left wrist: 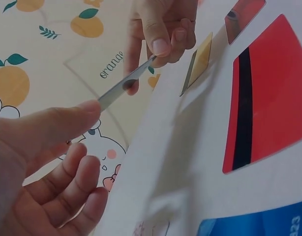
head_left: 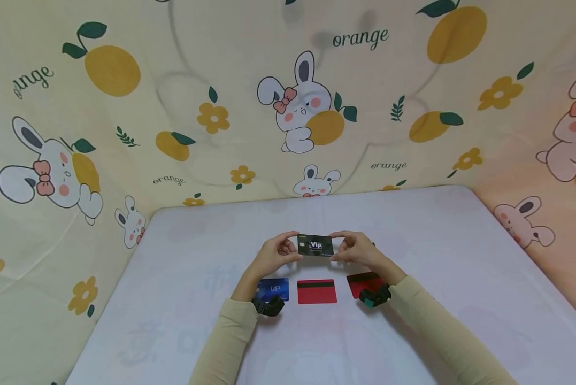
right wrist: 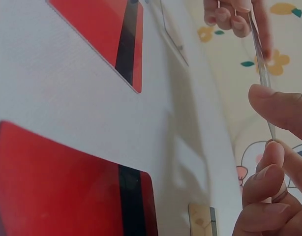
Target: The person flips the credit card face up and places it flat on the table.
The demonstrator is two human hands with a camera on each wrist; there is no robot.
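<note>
A black bank-type card with "Vip" printed on it (head_left: 315,245) is held up above the table between both hands. My left hand (head_left: 279,250) pinches its left edge, and my right hand (head_left: 356,249) pinches the right edge, thumbs below. The wrist views show this card (left wrist: 122,87) nearly edge-on. Beneath lies a row of cards: a blue VIP card (head_left: 274,289) by the left wrist, a red card with a black stripe (head_left: 317,292) in the middle, and another red striped card (head_left: 363,284) partly covered by the right wrist.
A yellowish card (left wrist: 199,64) lies on the table beyond the red ones, mostly hidden behind the right hand in the head view. The pale tabletop (head_left: 210,342) meets a patterned cloth backdrop (head_left: 249,64) at the back and sides. Black bands (head_left: 375,295) circle both wrists.
</note>
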